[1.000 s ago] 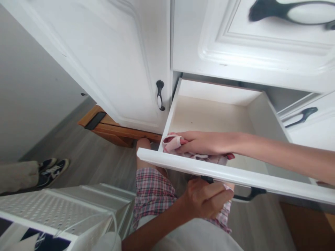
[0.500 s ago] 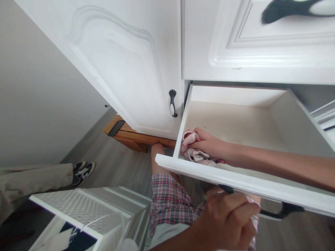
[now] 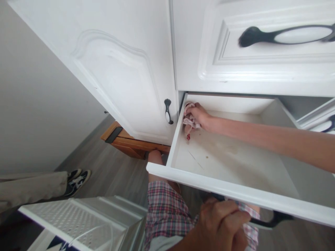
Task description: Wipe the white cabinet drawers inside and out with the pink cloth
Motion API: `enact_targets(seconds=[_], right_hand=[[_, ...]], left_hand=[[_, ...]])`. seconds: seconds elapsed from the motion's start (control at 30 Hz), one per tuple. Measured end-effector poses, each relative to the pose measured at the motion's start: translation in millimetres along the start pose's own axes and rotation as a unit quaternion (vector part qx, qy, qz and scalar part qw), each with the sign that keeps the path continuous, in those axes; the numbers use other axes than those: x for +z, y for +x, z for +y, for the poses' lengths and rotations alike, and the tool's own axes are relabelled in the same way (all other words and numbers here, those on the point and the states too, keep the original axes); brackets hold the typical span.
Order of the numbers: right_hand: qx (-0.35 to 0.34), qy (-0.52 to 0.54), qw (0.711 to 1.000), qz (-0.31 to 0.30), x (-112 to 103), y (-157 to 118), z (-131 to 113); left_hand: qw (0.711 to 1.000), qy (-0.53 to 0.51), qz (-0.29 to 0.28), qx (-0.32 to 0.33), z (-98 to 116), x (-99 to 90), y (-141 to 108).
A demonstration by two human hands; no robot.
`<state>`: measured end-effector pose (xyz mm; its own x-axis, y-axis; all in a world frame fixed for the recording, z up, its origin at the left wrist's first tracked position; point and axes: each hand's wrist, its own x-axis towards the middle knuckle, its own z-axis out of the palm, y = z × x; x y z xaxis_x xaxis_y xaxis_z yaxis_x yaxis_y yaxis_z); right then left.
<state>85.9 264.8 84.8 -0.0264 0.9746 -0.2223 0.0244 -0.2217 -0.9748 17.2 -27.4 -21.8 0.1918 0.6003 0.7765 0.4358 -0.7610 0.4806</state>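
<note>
A white drawer is pulled out of a white cabinet. Inside it, near the back left corner, my right hand grips a crumpled pink and white cloth, pressed against the drawer's left side. My left hand is closed round the black handle on the drawer's front, below its top edge. Small specks and a thin line mark the drawer's bottom.
A cabinet door with a black handle stands left of the drawer. A wooden bench sits below it. A white perforated organizer is at the lower left, near another person's shoes.
My right hand has moved the cloth from the drawer's front left corner to the back left. My left hand stays at the handle. The view has shifted slightly.
</note>
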Motion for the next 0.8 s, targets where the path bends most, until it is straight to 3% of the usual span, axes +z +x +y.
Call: enact_targets(seconds=[0.13,0.3,0.43,0.53,0.6,0.7,0.77,0.8], right_hand=[[0.012,0.065,0.998,-0.005,4,7,-18],[0.002,0.030,0.999,0.038,9,1,-14],[-0.016,0.022,0.999,0.039,3,1,-4],[-0.082,-0.075,0.994,0.014,-11,0,3],[-0.209,-0.224,0.952,-0.005,-25,-2,7],[-0.394,-0.448,0.802,-0.037,-51,-2,9],[-0.436,-0.537,0.715,-0.099,-67,4,7],[-0.443,-0.556,0.689,-0.139,-74,8,4]], left_hand=[[0.999,-0.015,0.049,0.004,1,3.9,3],[0.995,-0.001,0.101,-0.023,6,11.6,7],[0.998,0.002,0.064,-0.013,7,1.5,12],[1.000,-0.002,0.010,0.009,2,-6.4,13],[1.000,-0.017,-0.008,0.023,-1,-10.1,14],[0.999,-0.040,-0.020,0.030,-3,-16.0,21],[0.998,-0.045,-0.037,0.026,-3,-20.9,26],[0.997,-0.043,-0.050,0.026,-3,-23.2,29]])
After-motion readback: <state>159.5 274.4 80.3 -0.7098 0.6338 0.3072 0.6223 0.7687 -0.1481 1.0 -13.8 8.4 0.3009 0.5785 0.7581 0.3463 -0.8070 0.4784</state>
